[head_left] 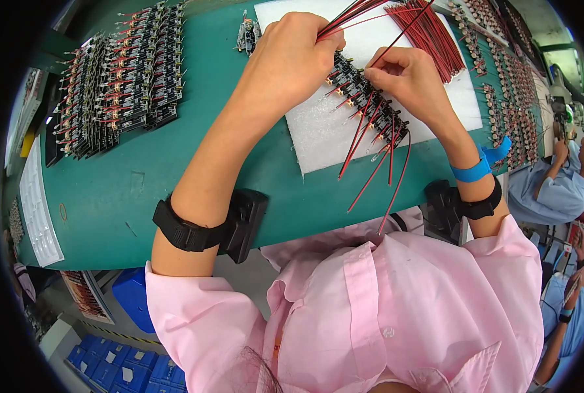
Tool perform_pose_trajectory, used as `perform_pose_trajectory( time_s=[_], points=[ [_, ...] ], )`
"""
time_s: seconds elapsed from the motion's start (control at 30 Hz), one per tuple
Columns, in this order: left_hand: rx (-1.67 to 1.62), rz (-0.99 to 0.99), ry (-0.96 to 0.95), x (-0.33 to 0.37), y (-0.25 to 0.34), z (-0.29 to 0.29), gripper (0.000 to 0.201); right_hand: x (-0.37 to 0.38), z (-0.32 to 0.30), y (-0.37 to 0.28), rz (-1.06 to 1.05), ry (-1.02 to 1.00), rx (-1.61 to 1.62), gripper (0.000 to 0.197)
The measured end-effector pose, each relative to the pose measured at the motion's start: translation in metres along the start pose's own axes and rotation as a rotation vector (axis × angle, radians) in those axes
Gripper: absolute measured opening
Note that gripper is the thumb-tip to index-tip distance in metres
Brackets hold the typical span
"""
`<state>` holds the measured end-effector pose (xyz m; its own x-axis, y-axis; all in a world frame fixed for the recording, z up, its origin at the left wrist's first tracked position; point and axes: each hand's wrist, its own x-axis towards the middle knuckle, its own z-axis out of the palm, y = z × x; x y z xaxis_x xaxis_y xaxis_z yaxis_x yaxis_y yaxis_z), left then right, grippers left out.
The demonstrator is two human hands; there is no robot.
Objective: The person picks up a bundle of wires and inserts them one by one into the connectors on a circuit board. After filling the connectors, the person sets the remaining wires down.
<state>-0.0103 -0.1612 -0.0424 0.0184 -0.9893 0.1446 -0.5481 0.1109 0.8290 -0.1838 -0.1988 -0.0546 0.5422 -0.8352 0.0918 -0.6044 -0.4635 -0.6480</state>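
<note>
A strip of small black circuit boards (372,105) lies slantwise on a white foam sheet (310,141). Several red-and-black wires (369,187) hang from its near end toward me. My left hand (292,56) is closed around a bundle of red and black wires (354,16) at the strip's far end. My right hand (406,78) pinches one wire, its fingertips close above the boards; whether the wire's end touches a board I cannot tell. A thick pile of red-and-black wires (433,42) rests on the foam beyond my right hand.
Stacked circuit boards (125,78) stand on the green mat (141,203) at left. A small board group (246,34) sits beyond my left hand. Rows of round parts (511,98) line the right side. A white tray (38,209) lies at the left edge. Two people in blue work at right.
</note>
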Motion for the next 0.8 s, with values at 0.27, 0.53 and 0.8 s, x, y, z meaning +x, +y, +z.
perform_pose_trajectory(
  time_s=[0.27, 0.53, 0.8],
  points=[
    [0.001, 0.003, 0.002, -0.0003, -0.0003, 0.0006, 0.026, 0.0004, -0.0012, 0.0021, -0.032, -0.025, -0.006, 0.010],
    [-0.010, 0.020, 0.009, -0.0007, 0.0026, 0.0002, 0.025, -0.0028, 0.0009, -0.0004, -0.108, 0.048, -0.062, 0.008],
    [0.005, 0.002, -0.006, -0.0011, 0.0034, -0.0006, 0.024, -0.0020, -0.0012, -0.0023, -0.117, 0.031, -0.093, 0.008]
  ],
)
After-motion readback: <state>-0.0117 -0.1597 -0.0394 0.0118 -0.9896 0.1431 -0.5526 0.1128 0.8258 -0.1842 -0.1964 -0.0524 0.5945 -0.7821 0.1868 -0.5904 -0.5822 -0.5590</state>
